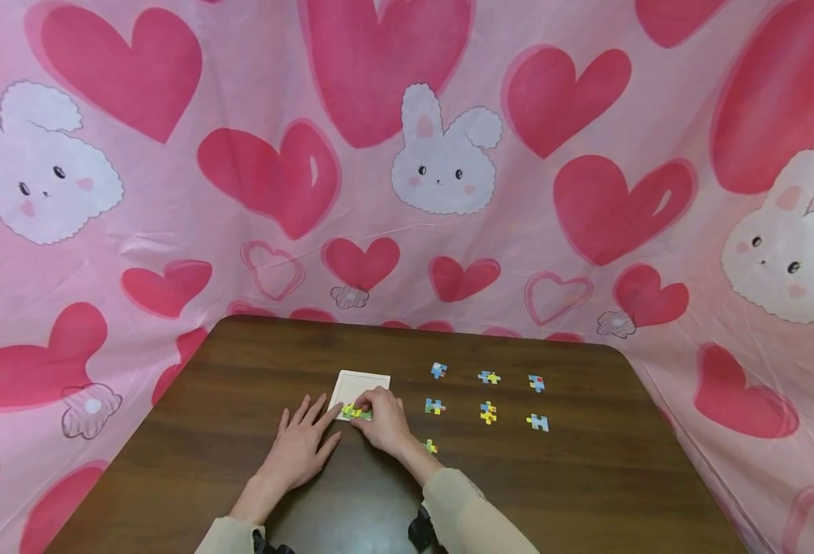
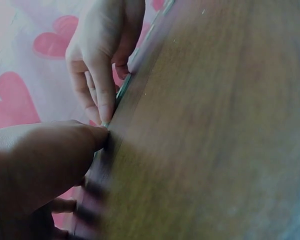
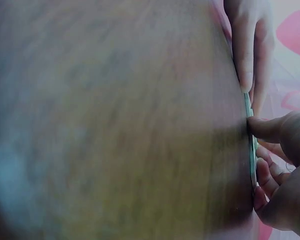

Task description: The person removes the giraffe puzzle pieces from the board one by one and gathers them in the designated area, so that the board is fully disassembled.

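A shallow white puzzle tray (image 1: 363,381) lies on the table, with yellow-green jigsaw pieces (image 1: 348,411) along its near edge. My left hand (image 1: 295,448) rests beside it with fingers spread and straight, the index fingertip at the tray's near left corner. Over the tray's near right part, my right hand (image 1: 385,422) pinches a jigsaw piece with curled fingers, largely hiding it. In the right wrist view the right thumb (image 3: 267,129) is at the thin tray edge (image 3: 251,150). The left wrist view shows the fingertips of both hands close together at that edge.
To the right, several loose jigsaw pieces lie apart in rows, among them a blue-and-yellow piece (image 1: 488,413) and a light blue one (image 1: 538,422). A green-yellow piece (image 1: 431,446) lies close by the right forearm. Behind the brown table (image 1: 587,477) hangs a pink heart-patterned cloth (image 1: 448,238).
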{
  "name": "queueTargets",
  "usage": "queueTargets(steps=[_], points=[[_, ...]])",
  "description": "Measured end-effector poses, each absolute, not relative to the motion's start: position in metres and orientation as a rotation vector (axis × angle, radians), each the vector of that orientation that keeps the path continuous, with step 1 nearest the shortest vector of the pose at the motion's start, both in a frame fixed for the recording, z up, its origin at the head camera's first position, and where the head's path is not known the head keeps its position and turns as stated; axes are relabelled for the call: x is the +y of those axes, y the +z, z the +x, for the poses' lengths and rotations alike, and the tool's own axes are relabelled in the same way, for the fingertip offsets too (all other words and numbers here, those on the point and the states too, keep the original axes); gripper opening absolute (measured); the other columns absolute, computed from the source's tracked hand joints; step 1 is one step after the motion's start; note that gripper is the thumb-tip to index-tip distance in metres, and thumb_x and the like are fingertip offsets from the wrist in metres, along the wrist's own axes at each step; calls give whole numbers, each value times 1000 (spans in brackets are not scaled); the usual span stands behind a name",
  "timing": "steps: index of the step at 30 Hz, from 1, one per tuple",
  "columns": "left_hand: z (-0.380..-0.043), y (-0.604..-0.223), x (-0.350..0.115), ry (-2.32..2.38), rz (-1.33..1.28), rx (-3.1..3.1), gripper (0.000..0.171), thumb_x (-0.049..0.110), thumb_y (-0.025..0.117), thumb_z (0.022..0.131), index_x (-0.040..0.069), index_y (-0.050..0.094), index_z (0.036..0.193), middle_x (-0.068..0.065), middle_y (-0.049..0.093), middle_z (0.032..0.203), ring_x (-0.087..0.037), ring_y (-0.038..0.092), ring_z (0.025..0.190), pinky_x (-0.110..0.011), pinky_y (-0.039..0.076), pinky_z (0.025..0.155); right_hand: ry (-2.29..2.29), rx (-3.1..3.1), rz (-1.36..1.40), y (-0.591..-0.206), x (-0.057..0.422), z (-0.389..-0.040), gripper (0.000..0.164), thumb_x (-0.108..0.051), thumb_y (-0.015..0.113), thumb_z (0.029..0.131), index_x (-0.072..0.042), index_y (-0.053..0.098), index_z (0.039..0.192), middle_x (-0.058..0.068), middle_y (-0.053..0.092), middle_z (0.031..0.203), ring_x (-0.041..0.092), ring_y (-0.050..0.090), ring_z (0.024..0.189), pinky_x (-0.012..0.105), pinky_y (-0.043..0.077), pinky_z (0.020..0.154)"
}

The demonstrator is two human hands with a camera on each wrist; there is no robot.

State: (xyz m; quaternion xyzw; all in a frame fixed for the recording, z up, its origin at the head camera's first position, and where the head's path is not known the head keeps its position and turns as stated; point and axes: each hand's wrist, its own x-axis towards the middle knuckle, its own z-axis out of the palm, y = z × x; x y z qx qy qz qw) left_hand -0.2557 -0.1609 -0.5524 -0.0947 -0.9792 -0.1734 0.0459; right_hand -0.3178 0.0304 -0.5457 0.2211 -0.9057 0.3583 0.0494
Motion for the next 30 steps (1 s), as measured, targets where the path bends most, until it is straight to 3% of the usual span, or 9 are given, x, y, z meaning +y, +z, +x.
queueTargets(steps=[5, 13, 18, 26, 30], points=[[-256, -552, -161, -530, -298, -2979, 54, 35, 69, 108, 18, 61, 158, -24, 51, 168, -56, 42, 159, -85, 30, 122, 1131, -2748, 686, -544, 32, -318, 28, -13, 94, 87, -6, 76, 106, 6, 68, 93, 15, 60, 89, 31, 40, 82], [-256, -551, -161, -532, -291, -2978, 53, 35, 69, 107, 18, 62, 158, -24, 51, 169, -55, 42, 159, -85, 29, 122, 1146, -2737, 662, -546, 34, -319, 25, -15, 95, 85, -5, 77, 98, 7, 70, 94, 16, 62, 90, 39, 50, 92], [-255, -550, -160, -536, -296, -2978, 52, 34, 69, 108, 17, 62, 157, -24, 51, 168, -55, 42, 159, -85, 30, 122, 1197, -2725, 643, -546, 34, -319, 20, -11, 92, 87, -5, 76, 97, 6, 68, 93, 15, 60, 88, 33, 50, 85], [-256, -551, -161, -547, -297, -2979, 52, 34, 70, 107, 17, 63, 156, -24, 52, 168, -56, 42, 158, -85, 30, 121, 1038, -2783, 480, -545, 35, -319, 42, -26, 98, 83, -2, 76, 110, 7, 64, 98, 20, 58, 89, 34, 49, 78], [-256, -551, -160, -545, -297, -2977, 52, 34, 69, 108, 17, 63, 156, -24, 52, 168, -56, 42, 158, -85, 30, 121, 1037, -2775, 383, -546, 35, -320, 41, -26, 99, 82, -3, 78, 109, 7, 64, 95, 21, 59, 86, 33, 48, 73]])
